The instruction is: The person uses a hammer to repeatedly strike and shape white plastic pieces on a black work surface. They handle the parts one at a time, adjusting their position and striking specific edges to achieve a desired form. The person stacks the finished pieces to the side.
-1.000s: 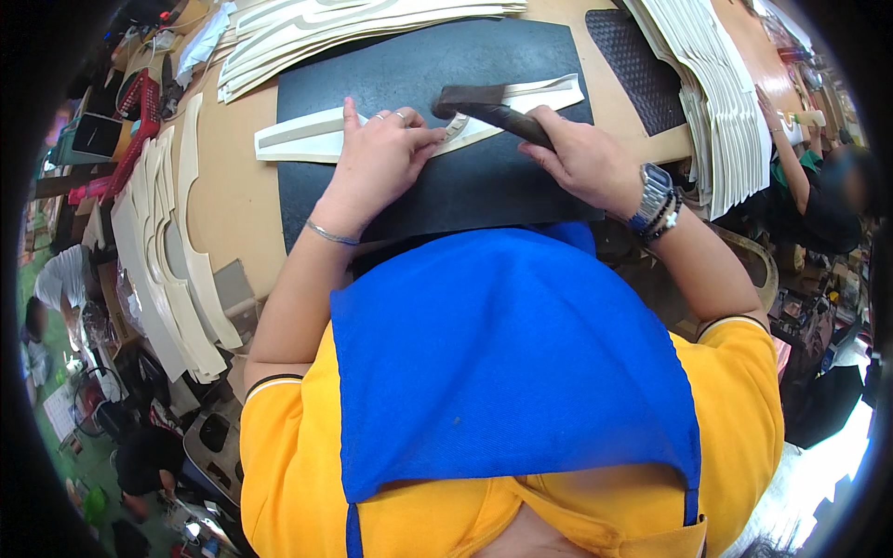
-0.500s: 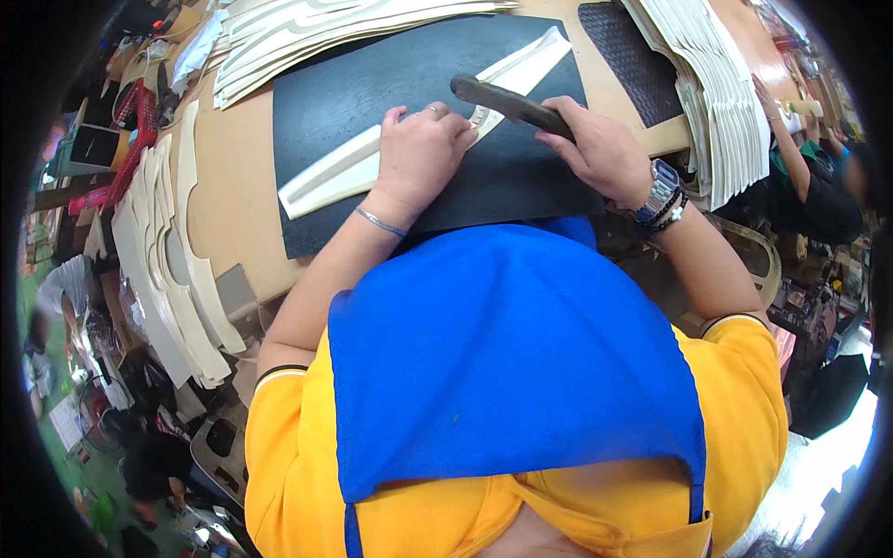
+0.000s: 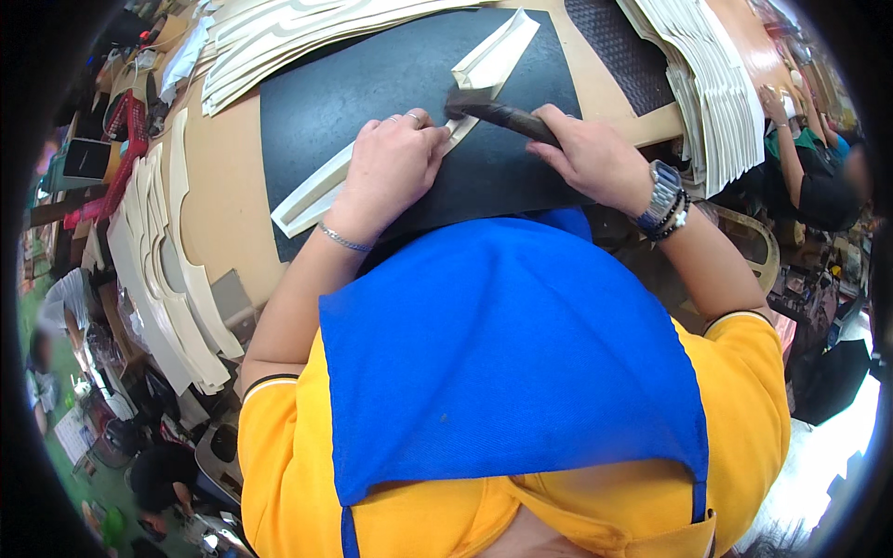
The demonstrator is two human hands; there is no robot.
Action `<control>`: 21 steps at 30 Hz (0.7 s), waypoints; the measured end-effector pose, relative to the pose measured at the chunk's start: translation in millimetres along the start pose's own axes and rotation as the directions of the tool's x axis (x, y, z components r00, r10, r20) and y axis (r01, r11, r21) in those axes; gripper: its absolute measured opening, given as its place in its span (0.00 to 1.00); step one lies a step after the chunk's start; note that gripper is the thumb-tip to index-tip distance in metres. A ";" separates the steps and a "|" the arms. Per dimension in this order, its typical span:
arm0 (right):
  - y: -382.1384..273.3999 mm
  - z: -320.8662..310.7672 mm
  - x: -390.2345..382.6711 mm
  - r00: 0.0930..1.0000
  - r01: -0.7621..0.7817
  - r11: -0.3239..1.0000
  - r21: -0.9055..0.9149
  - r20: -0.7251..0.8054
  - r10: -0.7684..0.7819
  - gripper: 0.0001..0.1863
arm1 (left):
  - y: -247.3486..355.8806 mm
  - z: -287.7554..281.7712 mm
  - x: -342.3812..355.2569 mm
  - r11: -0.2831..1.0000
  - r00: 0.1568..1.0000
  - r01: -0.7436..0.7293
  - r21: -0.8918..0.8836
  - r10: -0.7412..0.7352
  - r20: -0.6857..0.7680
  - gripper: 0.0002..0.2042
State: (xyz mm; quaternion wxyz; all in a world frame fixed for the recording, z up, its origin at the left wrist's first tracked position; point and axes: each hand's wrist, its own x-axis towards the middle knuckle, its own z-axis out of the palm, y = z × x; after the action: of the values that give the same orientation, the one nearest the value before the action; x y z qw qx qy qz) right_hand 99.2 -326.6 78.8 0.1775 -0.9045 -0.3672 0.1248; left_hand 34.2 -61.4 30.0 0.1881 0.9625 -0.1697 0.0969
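A long cream strip piece (image 3: 493,51) lies diagonally across the black mat (image 3: 326,102), with raised edges and a narrow curved middle. My left hand (image 3: 391,167) pinches that middle, fingers curled over it, hiding part of the strip. My right hand (image 3: 600,158) grips the dark handle of a hammer (image 3: 507,116), whose head is down at the strip just beyond my left fingertips; whether it touches cannot be told.
Cream cut-piece stacks lie at the back (image 3: 270,46), left (image 3: 153,270) and right (image 3: 707,112) of the table (image 3: 223,186). A dark textured sheet (image 3: 619,60) and red basket (image 3: 126,149) sit nearby. Other people (image 3: 809,177) work at both sides.
The strip has turned from nearly level to a steep diagonal, rising to the right. The hammer head rose and has come down again. My left hand has shifted slightly down-left since the previous frame.
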 end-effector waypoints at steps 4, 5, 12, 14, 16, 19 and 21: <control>-0.8 -1.0 -0.6 0.999 0.053 0.997 0.062 -0.014 -0.052 0.20 | -9.2 -12.5 -0.6 0.931 0.966 0.234 -0.281 -0.190 0.175 0.08; 0.7 0.7 -1.1 0.999 0.041 0.997 0.058 0.000 -0.041 0.19 | -10.9 -11.4 -2.9 0.928 0.971 0.224 -0.297 -0.186 0.150 0.08; 12.2 13.7 -11.5 1.000 0.013 0.987 0.161 -0.006 -0.012 0.19 | -4.3 13.3 -0.2 0.935 0.988 0.142 -0.326 -0.155 -0.012 0.08; 13.7 14.7 -15.6 0.999 -0.005 0.987 0.158 -0.041 0.012 0.19 | 5.6 21.5 7.3 0.930 0.984 0.153 -0.333 -0.176 -0.039 0.08; 21.8 20.5 -21.2 0.987 0.075 0.985 0.158 -0.155 -0.051 0.19 | 9.6 22.6 12.1 0.958 0.989 0.115 -0.263 -0.134 -0.058 0.08; 19.1 16.7 -26.0 0.979 -0.198 0.975 0.101 0.078 0.191 0.18 | 8.9 14.2 14.0 0.943 0.991 0.120 -0.311 -0.130 -0.010 0.07; 15.8 11.4 -26.2 0.991 -0.134 0.986 0.101 0.003 0.135 0.18 | 4.9 11.7 11.4 0.909 0.987 0.155 -0.386 -0.154 0.034 0.07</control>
State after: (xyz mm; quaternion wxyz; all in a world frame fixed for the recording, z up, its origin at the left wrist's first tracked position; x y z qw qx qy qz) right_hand 86.7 -353.1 64.5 0.2147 -0.9173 -0.2982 0.1531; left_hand 44.4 -73.6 23.8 0.3817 0.9167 -0.1089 0.0450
